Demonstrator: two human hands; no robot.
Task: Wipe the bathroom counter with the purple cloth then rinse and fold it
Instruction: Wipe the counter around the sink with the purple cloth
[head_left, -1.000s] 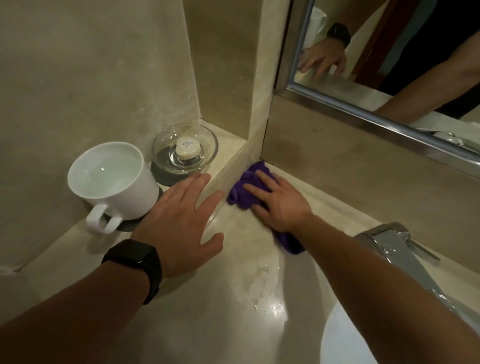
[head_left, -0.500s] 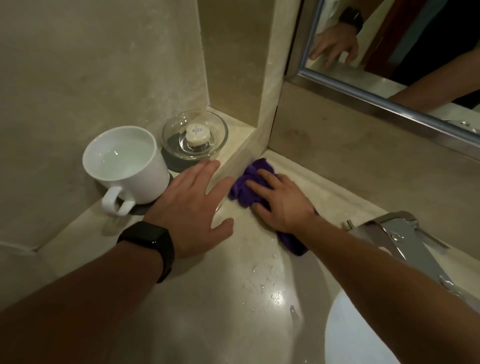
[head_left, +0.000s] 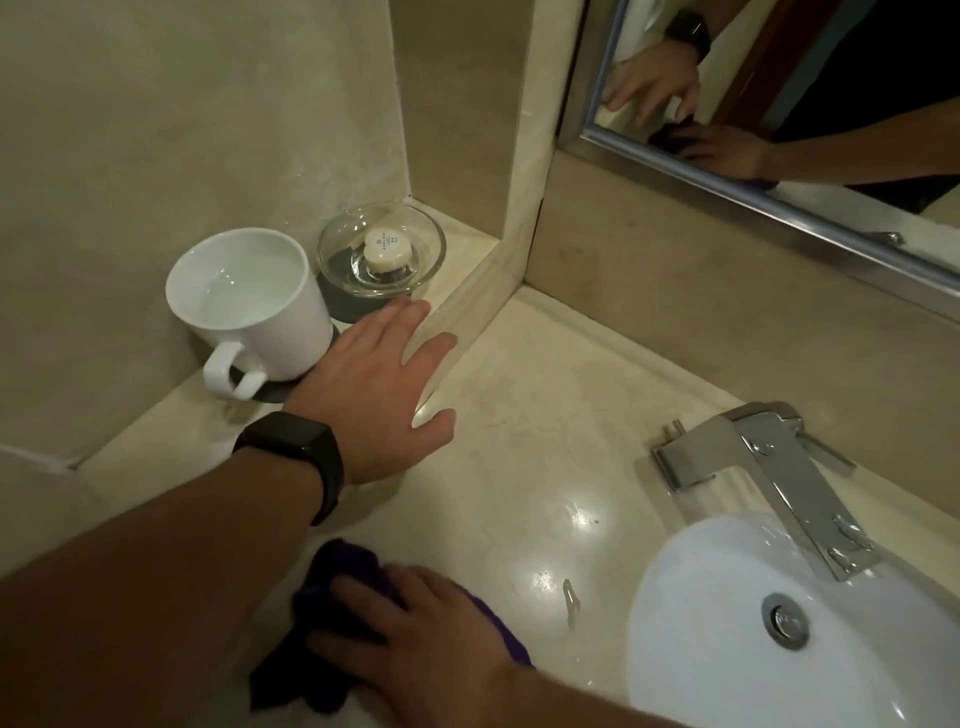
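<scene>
Purple cloth (head_left: 358, 566) bunched under right hand (head_left: 415, 639); no clear axis

At the bottom of the frame my right hand (head_left: 415, 639) covers the middle of the purple cloth (head_left: 332, 577), motion-blurred. The sink basin (head_left: 701, 649) runs off the lower right edge. The soap (head_left: 387, 250) lettering is unreadable.

On the tabletop (head_left: 545, 415), the cup (head_left: 249, 306) is set at ten o'clock, with the dish (head_left: 382, 252) just behind it at eleven. The sink (head_left: 727, 649) is sunk at four o'clock, the tap (head_left: 779, 467) behind it at three. The cloth (head_left: 332, 582) is spread at six o'clock, pressed under the right hand (head_left: 415, 639); the left hand (head_left: 374, 395) is laid flat beside the cup.
</scene>
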